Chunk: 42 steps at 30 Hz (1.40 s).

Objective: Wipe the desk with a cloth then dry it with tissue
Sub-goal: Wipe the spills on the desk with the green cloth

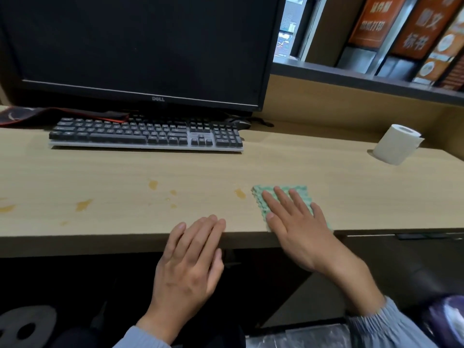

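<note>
Right hand (298, 227) is flat on the green cloth (305, 194), fingers straight and spread, pressing it onto the tabletop (125, 177). Its grip is apart, nothing curled round the fabric. The cloth sits near the front edge, right of the middle, and one corner reaches that edge under the heel of the hand.

Left hand (190, 257) comes in beside it, to the left. Its fingers are straight and close together, the tips lie on the front edge, and its grip is apart and holds nothing.

Just left of the cloth there's a small amber stain (239, 193), close to the cloth but not under it. More amber marks dot the wood further left: one (153, 184) near the middle, one (84, 204) beyond it and one (6, 208) at the left edge.

The tissue roll (394, 146) stands toward the back right corner, well apart from both hands. A dark keyboard (145, 134) lies along the back, in front of a black monitor (140, 46), with a mouse (242, 124) at the keyboard's right end.
</note>
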### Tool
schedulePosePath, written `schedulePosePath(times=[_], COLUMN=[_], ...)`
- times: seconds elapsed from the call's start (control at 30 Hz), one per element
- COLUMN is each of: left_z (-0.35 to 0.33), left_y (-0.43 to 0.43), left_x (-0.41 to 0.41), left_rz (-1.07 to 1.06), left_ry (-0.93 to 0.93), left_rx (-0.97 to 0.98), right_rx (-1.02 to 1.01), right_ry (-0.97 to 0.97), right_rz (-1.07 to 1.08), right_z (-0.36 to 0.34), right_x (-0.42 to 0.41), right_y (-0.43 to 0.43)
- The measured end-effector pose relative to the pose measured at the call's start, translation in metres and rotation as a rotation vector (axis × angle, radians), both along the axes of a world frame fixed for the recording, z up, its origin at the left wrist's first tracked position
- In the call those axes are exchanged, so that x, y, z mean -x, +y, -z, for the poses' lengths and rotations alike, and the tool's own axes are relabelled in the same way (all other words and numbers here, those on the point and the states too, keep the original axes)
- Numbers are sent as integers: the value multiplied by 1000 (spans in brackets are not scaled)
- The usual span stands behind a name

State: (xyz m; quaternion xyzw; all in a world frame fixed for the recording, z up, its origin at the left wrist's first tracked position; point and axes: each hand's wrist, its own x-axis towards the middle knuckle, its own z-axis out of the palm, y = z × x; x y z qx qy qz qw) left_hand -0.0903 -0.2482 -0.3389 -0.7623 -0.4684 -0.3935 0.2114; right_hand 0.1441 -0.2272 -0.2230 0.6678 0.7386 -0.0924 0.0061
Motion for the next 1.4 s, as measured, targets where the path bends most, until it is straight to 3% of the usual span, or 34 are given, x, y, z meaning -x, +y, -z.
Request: schedulePosePath(times=[0.2, 0.7, 0.83, 1.0, 1.13, 1.23, 1.4], left_z=[5, 23, 23, 22, 22, 21, 21], left_y=[5, 30, 30, 30, 29, 26, 27], left_x=[0, -11, -10, -9, -14, -10, -8], left_rz=[-21, -54, -41, -35, -42, -19, -36], left_ry=[17, -61, -55, -40, -86, -67, -38], left_rx=[-43, -240, -237, -242, -214, -192, -212], right_rx=[-173, -529, -559, -616, -634, -609, -466], right_ry=[-62, -24, -15, 23, 31, 18, 28], right_rz=[50, -102, -149, 7, -81, -162, -62], right_z=[6, 42, 49, 49, 56, 55, 36], right_x=[2, 36, 46, 16, 45, 49, 50], right_y=[-29, -25, -27, -22, -26, -31, -21])
